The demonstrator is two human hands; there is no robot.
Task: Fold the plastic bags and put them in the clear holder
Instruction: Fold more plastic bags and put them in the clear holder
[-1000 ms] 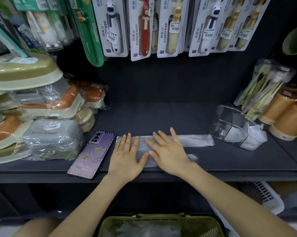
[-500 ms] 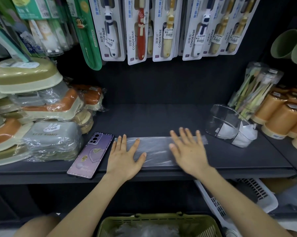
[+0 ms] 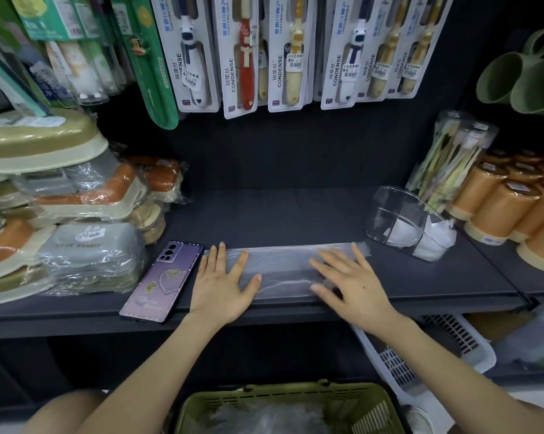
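A clear plastic bag lies flattened as a long strip on the dark shelf, near its front edge. My left hand presses flat on the strip's left end, fingers straight. My right hand presses flat on its right part, fingers spread. The clear holder stands on the shelf to the right of the strip, with folded white bags inside it.
A purple phone lies left of my left hand. Stacked wrapped soap boxes fill the left side, orange cups the right. Toothbrush packs hang above. A green basket holding more bags sits below, beside a white basket.
My right hand slid rightward along the bag, from beside my left hand to the strip's right part, smoothing it flat. My left hand stayed in place.
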